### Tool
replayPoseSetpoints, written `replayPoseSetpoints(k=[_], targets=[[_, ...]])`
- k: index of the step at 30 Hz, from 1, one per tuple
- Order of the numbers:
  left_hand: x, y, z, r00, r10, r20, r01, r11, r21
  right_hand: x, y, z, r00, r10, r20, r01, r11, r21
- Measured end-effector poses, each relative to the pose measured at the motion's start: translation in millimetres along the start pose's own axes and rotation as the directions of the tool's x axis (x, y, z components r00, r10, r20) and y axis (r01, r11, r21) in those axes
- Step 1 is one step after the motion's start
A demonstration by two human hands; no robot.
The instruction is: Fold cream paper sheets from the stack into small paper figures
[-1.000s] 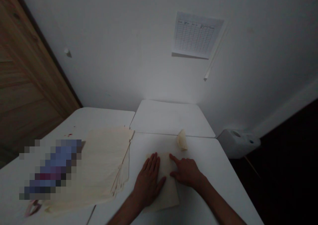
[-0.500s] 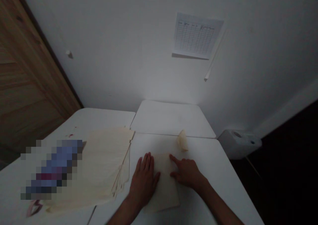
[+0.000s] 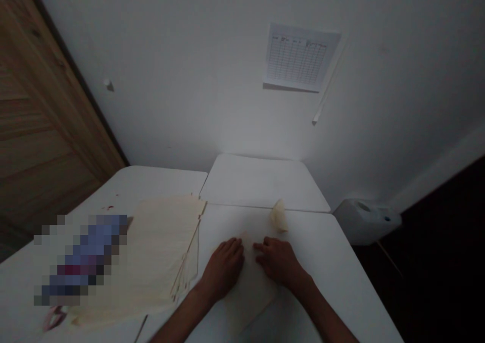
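Note:
A folded cream sheet [image 3: 252, 290], paper or cloth I cannot tell, lies on the white table in front of me. At its upper left edge my left hand [image 3: 226, 262] bends its fingers down on it, closed. Across from it, my right hand [image 3: 278, 259] is closed at the upper right edge, index finger and thumb on the sheet. Between the two hands the sheet's far end narrows to a corner. Just beyond my right hand stands a small folded cream piece [image 3: 279, 216]. The fingers partly hide the sheet's edges.
To the left lies a stack of larger cream sheets [image 3: 159, 252] with a blurred-out blue item [image 3: 91, 252] on it. Pink scissor-like handles [image 3: 54, 317] show near the front. A printed chart [image 3: 303, 57] hangs on the wall. A white box-like object [image 3: 366, 219] stands right of the table.
My left hand has gone from lying flat to bent fingers, and both hands have come closer together. The sheet's far end now narrows to a corner, and its near edge slants.

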State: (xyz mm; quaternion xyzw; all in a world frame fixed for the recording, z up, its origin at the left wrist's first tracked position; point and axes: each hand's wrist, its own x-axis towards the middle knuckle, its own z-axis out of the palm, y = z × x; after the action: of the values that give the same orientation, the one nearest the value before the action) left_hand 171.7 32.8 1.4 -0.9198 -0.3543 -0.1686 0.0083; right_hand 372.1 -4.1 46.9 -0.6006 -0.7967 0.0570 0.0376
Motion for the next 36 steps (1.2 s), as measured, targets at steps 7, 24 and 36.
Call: replayPoseSetpoints(k=[7, 24, 36], targets=[[11, -10, 18.0, 0.995, 0.055, -0.078, -0.061, 0.995, -0.084, -5, -12, 11, 0.982, -0.046, -0.185, 0.050, 0.999, 0.020], [5, -14, 9.6, 0.995, 0.053, 0.086, -0.048, 0.997, -0.058, -52, -4, 51, 0.965, 0.016, -0.261, -0.034, 0.997, -0.065], [6, -15, 6.8, 0.995, 0.062, 0.073, -0.062, 0.998, -0.003, -111, 5, 71, 0.921, 0.025, -0.389, -0.055, 0.996, -0.066]])
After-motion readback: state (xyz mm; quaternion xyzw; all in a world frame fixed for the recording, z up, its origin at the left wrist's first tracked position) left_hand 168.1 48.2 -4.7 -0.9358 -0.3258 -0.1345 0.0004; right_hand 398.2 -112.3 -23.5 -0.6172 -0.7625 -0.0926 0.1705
